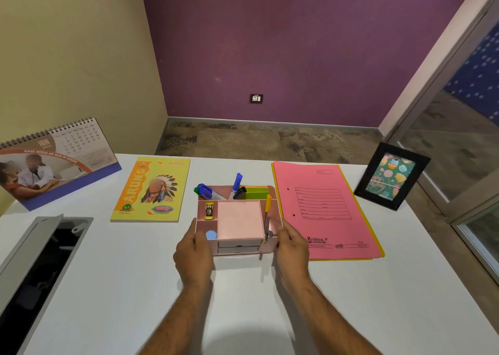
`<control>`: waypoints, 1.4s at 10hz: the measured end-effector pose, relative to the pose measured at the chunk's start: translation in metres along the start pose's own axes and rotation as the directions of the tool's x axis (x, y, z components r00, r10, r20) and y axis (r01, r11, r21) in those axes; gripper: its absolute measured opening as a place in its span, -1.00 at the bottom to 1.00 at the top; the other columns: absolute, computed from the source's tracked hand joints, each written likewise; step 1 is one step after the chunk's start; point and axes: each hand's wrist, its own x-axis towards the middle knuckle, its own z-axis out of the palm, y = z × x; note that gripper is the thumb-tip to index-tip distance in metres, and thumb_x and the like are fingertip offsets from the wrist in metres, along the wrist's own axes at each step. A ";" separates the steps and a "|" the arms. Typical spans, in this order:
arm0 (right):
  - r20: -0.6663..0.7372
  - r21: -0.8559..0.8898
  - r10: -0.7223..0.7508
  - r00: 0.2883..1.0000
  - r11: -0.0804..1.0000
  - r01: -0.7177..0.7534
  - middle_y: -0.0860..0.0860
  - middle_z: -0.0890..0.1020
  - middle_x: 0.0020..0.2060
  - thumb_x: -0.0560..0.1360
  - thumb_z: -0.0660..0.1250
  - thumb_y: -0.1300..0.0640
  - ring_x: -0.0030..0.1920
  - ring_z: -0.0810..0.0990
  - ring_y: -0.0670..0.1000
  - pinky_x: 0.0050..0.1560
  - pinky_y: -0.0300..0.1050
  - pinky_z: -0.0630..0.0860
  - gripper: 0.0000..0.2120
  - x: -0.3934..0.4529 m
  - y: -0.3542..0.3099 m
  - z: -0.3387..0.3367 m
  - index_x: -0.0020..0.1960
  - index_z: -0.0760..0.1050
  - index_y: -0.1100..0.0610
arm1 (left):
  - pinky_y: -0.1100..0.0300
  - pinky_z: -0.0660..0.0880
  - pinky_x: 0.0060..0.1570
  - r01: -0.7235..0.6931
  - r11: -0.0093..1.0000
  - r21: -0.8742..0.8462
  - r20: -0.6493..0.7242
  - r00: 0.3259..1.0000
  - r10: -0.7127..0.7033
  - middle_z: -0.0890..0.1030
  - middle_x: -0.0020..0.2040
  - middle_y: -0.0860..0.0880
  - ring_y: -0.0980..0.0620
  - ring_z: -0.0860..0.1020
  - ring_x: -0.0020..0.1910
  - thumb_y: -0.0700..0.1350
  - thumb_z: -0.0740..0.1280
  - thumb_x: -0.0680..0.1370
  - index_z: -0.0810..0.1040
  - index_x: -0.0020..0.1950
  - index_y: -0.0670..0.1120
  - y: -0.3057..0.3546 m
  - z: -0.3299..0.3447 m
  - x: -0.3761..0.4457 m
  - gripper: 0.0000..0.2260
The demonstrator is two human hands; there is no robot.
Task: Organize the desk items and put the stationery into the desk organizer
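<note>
Pink, rigid compartmented desk organizer [239, 219] mid-counter — left hand [193, 254] and right hand [293, 249] fingers curled around its near side walls — light, contents loose, best held low.

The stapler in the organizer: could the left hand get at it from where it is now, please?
Probably yes: the stapler lies uncovered in an open-topped compartment just beyond the left hand, though that hand grips the organizer and must let go.

Pink desk organizer [239, 221] upright mid-desk, markers [237, 183], yellow pen [267, 206], small stapler [209, 210] inside.
</note>
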 end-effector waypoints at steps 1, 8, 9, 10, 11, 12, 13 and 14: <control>0.005 -0.002 -0.033 0.999 0.999 0.033 -0.23 0.66 0.08 0.60 0.29 0.10 0.16 0.59 -0.09 0.26 0.06 0.55 -0.76 0.025 -0.015 0.015 0.22 0.62 -0.05 | 0.34 0.41 -0.30 -0.037 0.999 0.006 0.014 0.999 0.037 0.66 0.10 -0.11 -0.03 0.56 -0.05 -0.13 0.11 0.66 0.58 0.30 -0.07 0.016 0.010 0.030 -0.69; -0.024 -0.053 -0.002 1.000 0.999 0.000 -0.11 0.69 0.11 0.58 0.27 0.09 0.15 0.62 -0.04 0.25 0.09 0.55 -0.72 0.126 -0.016 0.078 0.26 0.60 0.02 | 0.01 0.61 -0.06 -0.101 0.995 -0.006 0.040 0.994 0.101 0.62 0.01 -0.04 -0.04 0.56 -0.05 -0.10 0.15 0.64 0.62 0.15 -0.02 0.027 0.061 0.140 -0.74; -0.016 -0.043 0.012 1.000 0.999 -0.012 -0.10 0.67 0.14 0.59 0.27 0.07 0.17 0.61 -0.04 0.27 0.08 0.54 -0.72 0.118 -0.020 0.076 0.27 0.59 0.02 | 0.15 0.55 -0.20 -0.092 0.995 -0.036 0.107 0.990 0.095 0.63 0.06 0.00 -0.01 0.58 0.00 -0.06 0.18 0.64 0.61 0.21 0.01 0.026 0.057 0.141 -0.74; -0.010 -0.070 0.009 1.000 0.998 -0.010 -0.08 0.62 0.23 0.60 0.27 0.03 0.24 0.56 -0.03 0.33 0.07 0.49 -0.68 0.113 -0.025 0.072 0.33 0.54 0.05 | 0.21 0.49 -0.27 -0.095 0.995 -0.036 0.167 0.981 0.100 0.63 0.11 0.01 0.01 0.58 0.03 -0.01 0.19 0.64 0.60 0.25 0.02 0.028 0.051 0.142 -0.73; -0.046 -0.065 0.004 0.999 0.998 -0.007 -0.06 0.60 0.23 0.61 0.27 0.04 0.22 0.55 -0.01 0.32 0.06 0.49 -0.68 0.100 -0.031 0.061 0.33 0.53 0.09 | 0.27 0.43 -0.25 -0.173 0.985 0.022 0.227 0.960 0.164 0.62 0.17 -0.01 0.05 0.54 0.01 0.10 0.18 0.64 0.55 0.29 -0.01 0.031 0.042 0.130 -0.67; -0.054 -0.051 -0.012 0.998 0.999 0.009 -0.04 0.66 0.15 0.59 0.31 0.09 0.13 0.60 0.01 0.24 0.09 0.55 -0.76 0.085 -0.037 0.052 0.23 0.59 0.05 | 0.21 0.46 -0.08 -0.255 0.960 0.117 0.236 0.946 0.222 0.58 0.26 -0.05 -0.02 0.54 0.11 0.14 0.19 0.62 0.46 0.38 -0.05 0.031 0.034 0.120 -0.59; -0.048 0.031 -0.043 0.998 0.999 0.044 -0.03 0.71 -0.02 0.55 0.37 0.18 0.06 0.66 0.06 0.11 0.04 0.62 -0.87 0.044 -0.048 0.034 0.06 0.64 0.04 | 0.08 0.49 0.20 -0.449 0.858 0.250 0.251 0.886 0.390 0.52 0.36 -0.03 -0.07 0.49 0.29 0.27 0.18 0.56 0.34 0.46 0.00 0.021 0.020 0.093 -0.45; -0.083 0.164 -0.076 0.994 0.983 0.088 0.04 0.72 -0.08 0.53 0.39 0.23 0.01 0.68 0.10 -0.01 -0.05 0.64 -0.89 0.011 -0.064 0.018 0.03 0.65 0.11 | -0.05 0.40 0.36 -0.584 0.704 0.405 0.309 0.812 0.496 0.44 0.44 -0.04 -0.08 0.39 0.42 0.35 0.11 0.53 0.29 0.50 0.01 0.015 0.013 0.076 -0.36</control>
